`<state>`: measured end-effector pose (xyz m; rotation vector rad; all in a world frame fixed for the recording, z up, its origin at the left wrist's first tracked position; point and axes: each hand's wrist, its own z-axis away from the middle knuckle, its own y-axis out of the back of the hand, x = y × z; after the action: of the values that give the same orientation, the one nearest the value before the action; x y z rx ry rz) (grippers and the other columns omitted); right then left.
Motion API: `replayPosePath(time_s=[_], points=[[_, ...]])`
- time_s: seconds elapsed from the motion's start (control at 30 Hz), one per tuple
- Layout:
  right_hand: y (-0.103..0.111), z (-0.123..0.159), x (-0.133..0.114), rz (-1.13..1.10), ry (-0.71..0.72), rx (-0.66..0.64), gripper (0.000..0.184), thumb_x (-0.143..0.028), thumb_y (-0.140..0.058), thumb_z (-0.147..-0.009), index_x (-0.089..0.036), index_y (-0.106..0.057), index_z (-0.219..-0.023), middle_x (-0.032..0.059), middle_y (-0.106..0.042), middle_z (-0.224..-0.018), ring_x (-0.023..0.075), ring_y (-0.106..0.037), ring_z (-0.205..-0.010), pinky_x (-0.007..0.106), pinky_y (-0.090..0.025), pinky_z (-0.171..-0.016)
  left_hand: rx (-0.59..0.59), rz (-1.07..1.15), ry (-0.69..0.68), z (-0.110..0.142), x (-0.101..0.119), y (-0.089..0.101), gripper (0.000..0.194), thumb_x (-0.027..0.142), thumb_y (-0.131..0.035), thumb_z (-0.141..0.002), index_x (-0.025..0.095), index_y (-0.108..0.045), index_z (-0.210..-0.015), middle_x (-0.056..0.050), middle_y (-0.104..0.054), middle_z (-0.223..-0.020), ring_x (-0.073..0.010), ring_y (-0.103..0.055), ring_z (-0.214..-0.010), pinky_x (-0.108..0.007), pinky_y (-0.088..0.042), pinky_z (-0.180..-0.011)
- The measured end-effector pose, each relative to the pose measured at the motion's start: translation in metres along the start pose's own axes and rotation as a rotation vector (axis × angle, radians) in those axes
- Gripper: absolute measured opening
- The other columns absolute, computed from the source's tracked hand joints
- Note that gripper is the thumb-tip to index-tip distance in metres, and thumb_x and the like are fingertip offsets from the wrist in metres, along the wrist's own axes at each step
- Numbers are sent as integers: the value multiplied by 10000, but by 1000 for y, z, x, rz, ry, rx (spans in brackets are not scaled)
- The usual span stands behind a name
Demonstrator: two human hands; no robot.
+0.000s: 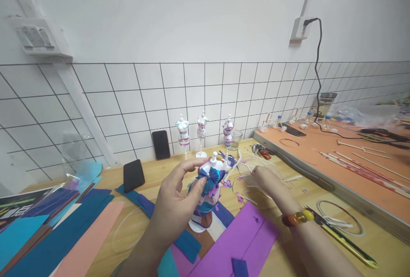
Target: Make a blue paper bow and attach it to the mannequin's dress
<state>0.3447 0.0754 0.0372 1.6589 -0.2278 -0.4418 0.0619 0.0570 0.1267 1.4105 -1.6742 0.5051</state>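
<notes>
My left hand [176,198] is wrapped round the upper part of a small white doll dress form [208,206]. Its thumb presses on a blue pleated bow [212,176] at the chest. The form stands upright on a white round base and wears layers of blue, pink and purple crepe paper. To its right, my right hand [264,179] is closed over a tangle of white strips [245,170] and small pink scraps. Its fingertips are turned away, so what they hold is hidden. A purple crepe sheet [238,238] lies in front.
Three more dress forms [201,129] stand by the tiled wall, near a glass cup [236,139] and two phones [133,175]. Crepe strips [73,221] lie at left. A green box cutter [342,236] is beside my right forearm. An orange raised board [352,161] holds sticks.
</notes>
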Motion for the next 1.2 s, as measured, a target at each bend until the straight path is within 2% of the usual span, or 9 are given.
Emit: replayPosePath(time_s=[0.07,0.13,0.23,0.37,0.5,0.63,0.8,1.03,1.2], points=[[20,6,-12,-80,72,38,227,-284,-436,-898,-121,-583,-952,74,-623,-914,176,-602,-758,332,-493,-667,-19,-21,-23,-1,1,1,184,132,-517,-808,238,-586,-943,-36,-570,-1136,-201,-485,-1118,-380,-389,-976],[42,17,-26,-169,160,98,327,-320,-331,-921,-131,-583,-834,61,-627,-769,172,-590,-691,284,-465,-611,-35,-45,-45,-1,2,2,154,134,-515,-808,225,-610,-888,-47,-561,-1145,-212,-482,-1121,-384,-400,-966],[73,46,-47,-310,275,223,286,-334,-284,-931,-179,-521,-895,37,-604,-854,152,-567,-769,247,-440,-656,-52,-79,-64,0,3,2,166,131,-513,-807,224,-628,-883,-52,-561,-1140,-215,-495,-1103,-382,-423,-940],[96,91,-73,-654,498,482,133,-275,-416,-891,-200,-492,-811,13,-550,-751,155,-524,-699,263,-404,-618,-61,-96,-66,0,4,2,179,131,-509,-811,228,-629,-901,-42,-563,-1133,-198,-503,-1088,-358,-439,-924],[93,113,-93,-639,758,574,75,-163,-440,-875,-190,-495,-832,32,-540,-768,164,-501,-722,293,-393,-653,-62,-105,-75,1,4,2,183,130,-512,-809,230,-628,-908,-39,-565,-1130,-194,-502,-1089,-367,-423,-944],[80,112,-101,-472,916,656,84,-138,-456,-864,-178,-525,-889,49,-577,-801,172,-494,-717,313,-376,-647,-50,-107,-82,1,4,1,185,126,-510,-806,232,-627,-902,-40,-573,-1122,-201,-510,-1080,-380,-422,-942],[75,108,-102,-353,911,692,123,-135,-442,-858,-170,-557,-885,55,-589,-779,183,-495,-682,314,-353,-611,-47,-98,-92,1,5,0,203,107,-507,-799,230,-629,-905,-39,-581,-1114,-201,-512,-1082,-370,-421,-942],[72,107,-100,-434,941,687,132,-119,-476,-847,-171,-537,-952,57,-589,-803,181,-500,-701,322,-371,-627,-36,-105,-93,-1,6,0,195,112,-510,-800,232,-633,-893,-23,-591,-1101,-179,-525,-1064,-330,-419,-938],[74,106,-100,-450,932,646,296,-124,-457,-867,-189,-474,-1156,63,-595,-827,183,-509,-721,326,-382,-633,-54,-110,-95,-1,6,0,206,106,-502,-805,228,-629,-912,-33,-585,-1110,-185,-519,-1070,-344,-419,-939]])
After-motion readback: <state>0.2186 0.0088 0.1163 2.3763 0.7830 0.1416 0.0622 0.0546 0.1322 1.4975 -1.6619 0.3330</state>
